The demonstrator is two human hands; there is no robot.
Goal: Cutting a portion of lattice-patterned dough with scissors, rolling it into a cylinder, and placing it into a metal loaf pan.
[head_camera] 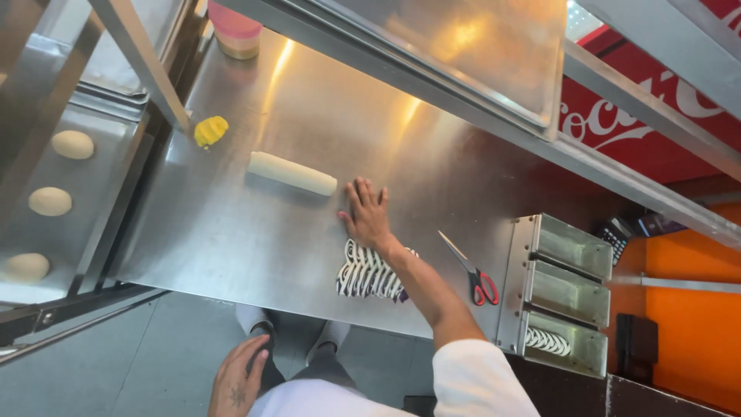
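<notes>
Dough log [292,172], pale and smooth, lies on the steel table [231,232], just past your right hand [367,215]. Near you, your left hand [236,380] hangs loose and holds nothing. One striped dough [369,272] sits under your right wrist, and another is in the nearest loaf tin [562,344]. Two tins look bare. Your right hand is flat, fingers spread, not touching the log.
</notes>
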